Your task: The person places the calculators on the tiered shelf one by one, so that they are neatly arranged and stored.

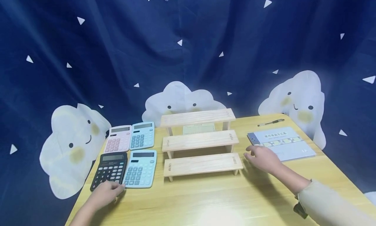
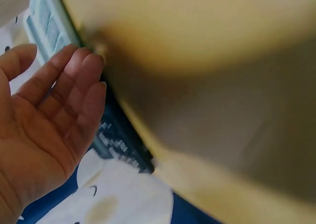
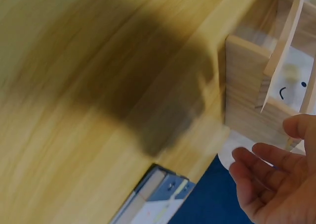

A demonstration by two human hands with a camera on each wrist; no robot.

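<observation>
My left hand (image 1: 106,195) hovers at the lower edge of a black calculator (image 1: 109,169), and its fingertips overlap the near corner of a light blue calculator (image 1: 141,154). In the left wrist view its fingers are loosely bent and hold nothing. My right hand (image 1: 262,158) is over the table, between a three-tier wooden step shelf (image 1: 200,139) and a pale blue account book (image 1: 289,134). The right wrist view has its fingers relaxed, with nothing between them, beside the shelf's side panel (image 3: 247,85) in that view.
Behind the front calculators lie a pink calculator (image 1: 117,141) and another light blue one (image 1: 142,134). A pen (image 1: 271,122) lies beyond the account book. Behind the shelf, a greenish paper form (image 1: 199,128) shows between the tiers. A dark blue curtain (image 1: 188,30) hangs behind the wooden table (image 1: 191,200).
</observation>
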